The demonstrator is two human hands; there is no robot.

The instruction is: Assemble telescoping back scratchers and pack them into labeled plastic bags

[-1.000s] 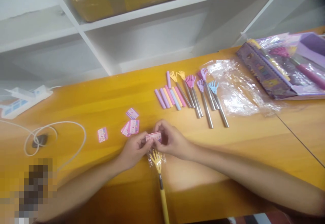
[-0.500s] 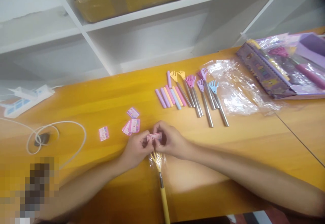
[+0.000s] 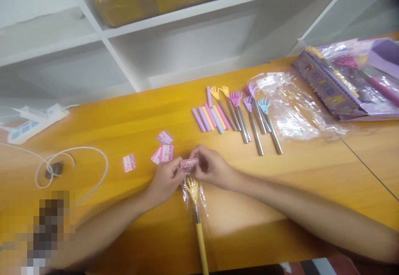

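Between my two hands is a small pink printed card (image 3: 189, 165), gripped by its left edge in my left hand (image 3: 166, 181) and by its right edge in my right hand (image 3: 213, 167). Both hands are closed in a pinch. Just below them lies a yellow back scratcher (image 3: 201, 241) in a clear plastic sleeve (image 3: 204, 202), its claw end towards my fingers. Whether the card touches the sleeve's top, I cannot tell. Several loose pink and purple cards (image 3: 166, 153) lie left of my hands, with one single card (image 3: 129, 163) farther left.
Beyond my hands lie several metal back scratchers (image 3: 255, 131) with coloured claws, beside coloured handle sleeves (image 3: 204, 120). Crumpled clear bags (image 3: 293, 117) adjoin a purple display box (image 3: 330, 88). At left are a power strip (image 3: 37, 123) and a looped white cable (image 3: 104, 163). White shelving (image 3: 187, 13) stands behind.
My fingers have shifted slightly on the card, and more of its printed face now shows. The yellow claw below is less covered by my hands. The view has shifted a little.
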